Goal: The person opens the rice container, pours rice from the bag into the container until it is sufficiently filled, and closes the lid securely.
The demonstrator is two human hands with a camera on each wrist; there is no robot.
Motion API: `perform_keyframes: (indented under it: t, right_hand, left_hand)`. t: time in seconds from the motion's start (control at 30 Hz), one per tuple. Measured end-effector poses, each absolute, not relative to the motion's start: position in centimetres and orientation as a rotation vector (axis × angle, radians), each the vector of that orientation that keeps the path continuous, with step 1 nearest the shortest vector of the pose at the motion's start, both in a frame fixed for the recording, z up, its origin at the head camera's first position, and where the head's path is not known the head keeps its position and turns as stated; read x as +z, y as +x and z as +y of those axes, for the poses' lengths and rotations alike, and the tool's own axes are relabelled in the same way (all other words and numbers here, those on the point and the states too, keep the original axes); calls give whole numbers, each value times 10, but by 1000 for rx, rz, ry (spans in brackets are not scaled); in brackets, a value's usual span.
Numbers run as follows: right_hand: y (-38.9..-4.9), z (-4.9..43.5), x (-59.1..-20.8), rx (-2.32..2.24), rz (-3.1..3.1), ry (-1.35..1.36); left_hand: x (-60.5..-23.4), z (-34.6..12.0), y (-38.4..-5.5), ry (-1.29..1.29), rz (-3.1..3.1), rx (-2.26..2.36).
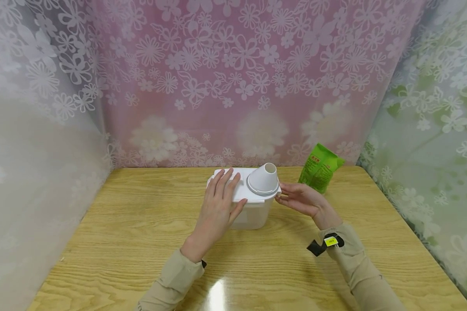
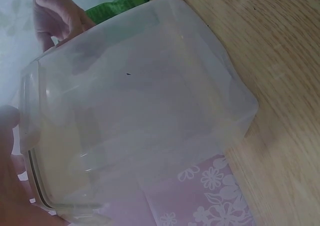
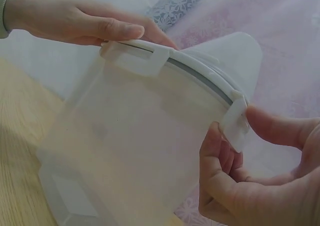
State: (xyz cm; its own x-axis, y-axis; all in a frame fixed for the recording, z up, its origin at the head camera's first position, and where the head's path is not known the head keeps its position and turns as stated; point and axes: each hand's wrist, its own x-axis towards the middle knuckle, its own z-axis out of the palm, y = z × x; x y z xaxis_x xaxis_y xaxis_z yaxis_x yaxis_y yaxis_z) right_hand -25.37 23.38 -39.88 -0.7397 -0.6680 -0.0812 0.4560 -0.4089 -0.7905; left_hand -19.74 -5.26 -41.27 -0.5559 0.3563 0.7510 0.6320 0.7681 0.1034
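Observation:
A translucent plastic storage container (image 1: 251, 217) stands upright on the table, with a white lid (image 1: 257, 198) on top. A white cone-shaped cap (image 1: 264, 178) rises from the lid's right part. My left hand (image 1: 218, 201) rests on the lid's left part, fingers extended and thumb along the near edge. At the container's right end, my right hand (image 1: 305, 203) is at a white side latch (image 3: 235, 125). The right wrist view shows its thumb and fingertips pinching that latch. Another latch (image 3: 142, 61) lies against the near side, below my left thumb.
Behind my right hand stands a green packaged bag (image 1: 320, 169), leaning slightly. The wooden table (image 1: 132, 233) carries both things. Floral curtains (image 1: 218, 86) hang behind and on both sides. A black strap (image 1: 323, 245) sits on the right sleeve cuff.

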Motion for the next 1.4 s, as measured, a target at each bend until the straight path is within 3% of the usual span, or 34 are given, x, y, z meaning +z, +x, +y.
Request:
perform_keyframes:
  t: [0.43, 1.07, 1.4]
  right_hand:
    - [-258, 236, -396, -2206, 1090, -284]
    - [-241, 226, -394, -2212, 1615, -267]
    - [-228, 220, -389, -1963, 2203, -321]
  left_hand:
    - [-412, -53, -196, -722, -2251, -475]
    - [-411, -53, -196, -719, -2260, -465]
    - [-412, -52, -197, -725, -2266, -469]
